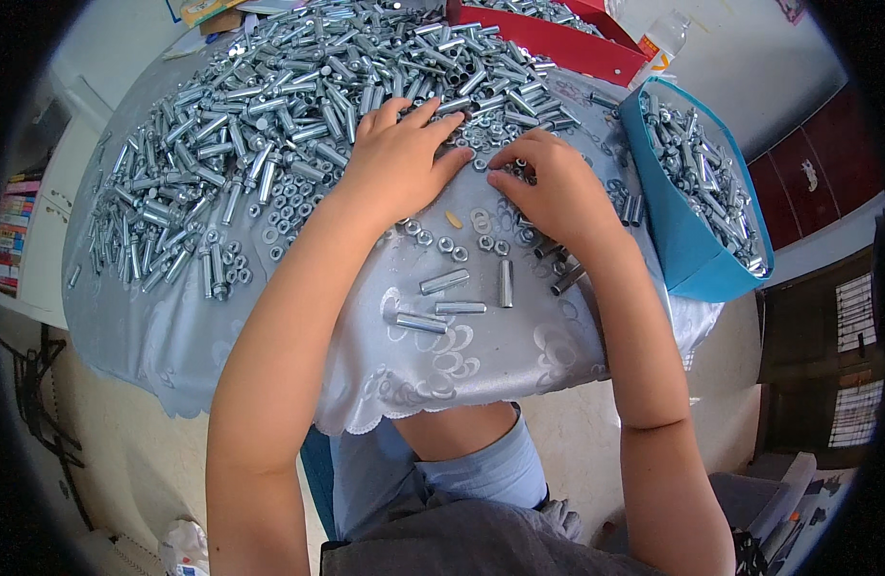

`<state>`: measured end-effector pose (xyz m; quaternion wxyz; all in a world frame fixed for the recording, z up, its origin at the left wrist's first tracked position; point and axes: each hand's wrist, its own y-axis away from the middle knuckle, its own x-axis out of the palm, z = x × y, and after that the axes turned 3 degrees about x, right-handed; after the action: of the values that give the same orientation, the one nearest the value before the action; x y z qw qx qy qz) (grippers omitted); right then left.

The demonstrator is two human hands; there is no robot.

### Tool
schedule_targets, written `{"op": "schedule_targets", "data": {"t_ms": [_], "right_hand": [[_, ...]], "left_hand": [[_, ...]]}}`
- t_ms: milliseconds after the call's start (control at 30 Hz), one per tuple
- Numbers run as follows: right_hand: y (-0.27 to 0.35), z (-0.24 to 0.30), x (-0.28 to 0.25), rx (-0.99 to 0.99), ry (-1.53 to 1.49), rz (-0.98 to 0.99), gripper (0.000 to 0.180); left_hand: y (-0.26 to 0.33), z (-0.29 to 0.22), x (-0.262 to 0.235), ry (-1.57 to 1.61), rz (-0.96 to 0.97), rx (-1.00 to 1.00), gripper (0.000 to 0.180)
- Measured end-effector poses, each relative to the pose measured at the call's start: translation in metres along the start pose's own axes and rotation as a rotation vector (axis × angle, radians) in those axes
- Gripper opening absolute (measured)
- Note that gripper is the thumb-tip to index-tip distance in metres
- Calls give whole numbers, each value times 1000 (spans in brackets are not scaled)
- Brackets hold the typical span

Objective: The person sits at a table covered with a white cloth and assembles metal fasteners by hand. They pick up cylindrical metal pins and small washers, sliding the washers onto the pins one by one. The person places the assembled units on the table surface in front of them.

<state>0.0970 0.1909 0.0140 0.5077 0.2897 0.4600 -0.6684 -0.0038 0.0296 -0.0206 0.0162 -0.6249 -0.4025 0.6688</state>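
My left hand (397,158) lies palm down with its fingers spread, resting on the near edge of a big heap of silver metal sleeve anchors (260,125). Its thumb points toward loose hex nuts (445,245) scattered in front of the heap. Close by on the right, my right hand (557,187) is curled, thumb and forefinger tips almost meeting beside more nuts; what they pinch, if anything, is too small to make out. Nearer me lie several loose metal sleeves (445,281), and flat washers (481,219) sit between the hands.
A blue fabric bin (697,254) full of anchors stands at the table's right edge. Behind the heap is a red box (567,43) with more metal parts, next to a clear bottle (663,43). A silvery patterned cloth (365,370) covers the round-edged table.
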Motion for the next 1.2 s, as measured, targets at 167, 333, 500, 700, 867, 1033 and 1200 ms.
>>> {"op": "schedule_targets", "data": {"t_ms": [167,333,500,700,867,1033,1200], "right_hand": [[0,1,-2,8,-43,-3,15],[0,6,-5,38,-199,33,14],[-1,9,-8,27,-340,-58,14],[-1,0,-6,43,-329,-97,15],[-2,-9,-9,22,-275,-133,16],[-1,-7,-13,52,-231,-171,18],[-2,-8,-18,112,-180,-229,21]], "left_hand": [[-2,-5,-6,10,-17,-9,36],[-2,-2,-5,36,-54,24,31],[-3,1,-8,81,-141,59,23],[-7,6,-15,201,-152,-50,14],[-9,-4,-26,373,-137,-253,14],[-10,-11,-31,855,-189,-451,17],[-9,-13,-50,1215,-114,-630,24]]}}
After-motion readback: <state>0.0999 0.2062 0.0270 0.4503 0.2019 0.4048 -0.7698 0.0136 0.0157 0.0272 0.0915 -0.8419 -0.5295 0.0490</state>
